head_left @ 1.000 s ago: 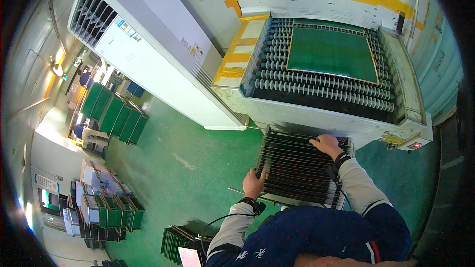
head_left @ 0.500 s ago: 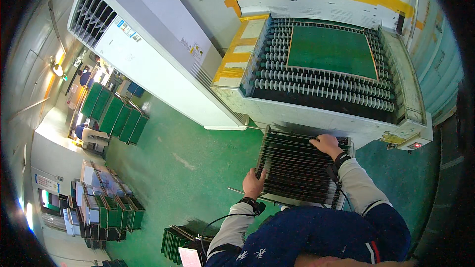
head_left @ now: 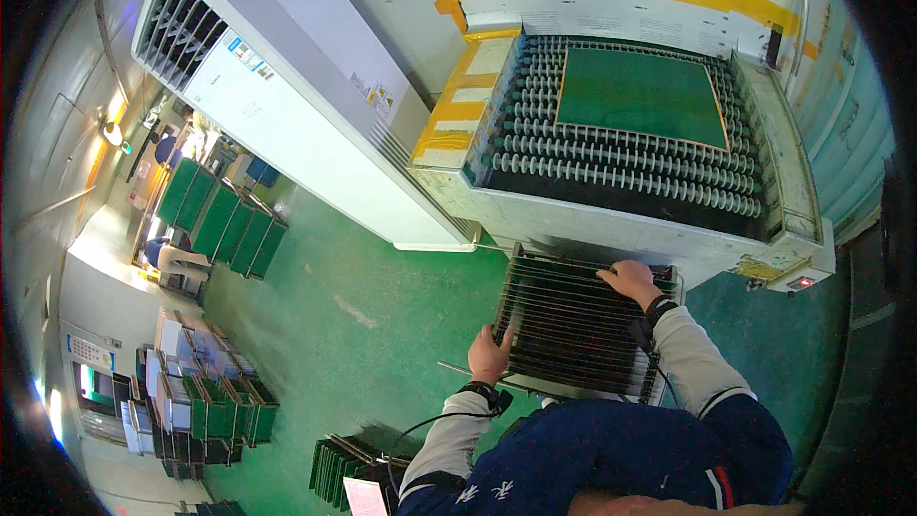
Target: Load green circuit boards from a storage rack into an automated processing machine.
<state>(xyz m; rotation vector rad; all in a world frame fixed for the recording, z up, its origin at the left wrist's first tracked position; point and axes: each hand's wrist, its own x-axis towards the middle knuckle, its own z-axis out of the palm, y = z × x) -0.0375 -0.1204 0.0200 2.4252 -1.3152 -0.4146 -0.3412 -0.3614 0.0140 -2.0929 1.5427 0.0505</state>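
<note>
A rack of thin dark boards (head_left: 573, 325), standing on edge in close rows, is right in front of me. My left hand (head_left: 489, 355) grips the rack's left side, thumb and fingers bent over the edge. At its far right part, my right hand (head_left: 630, 282) curls its fingers over the top edges; the exact edge under the fingertips is hidden. Beyond the rack, a flat green panel (head_left: 640, 96) lies on the rollers (head_left: 621, 161) of a conveyor machine (head_left: 592, 225).
A tall white air conditioner (head_left: 306, 124) stands left of the machine. Racks of green panels (head_left: 224, 220) stand farther left, with more racks (head_left: 220, 411) below them. Another panel rack (head_left: 344, 468) is near my left forearm. A cable (head_left: 420, 425) runs from my left wrist.
The green panel has shifted very slightly away from me on the rollers. Both hands keep their places on the rack.
</note>
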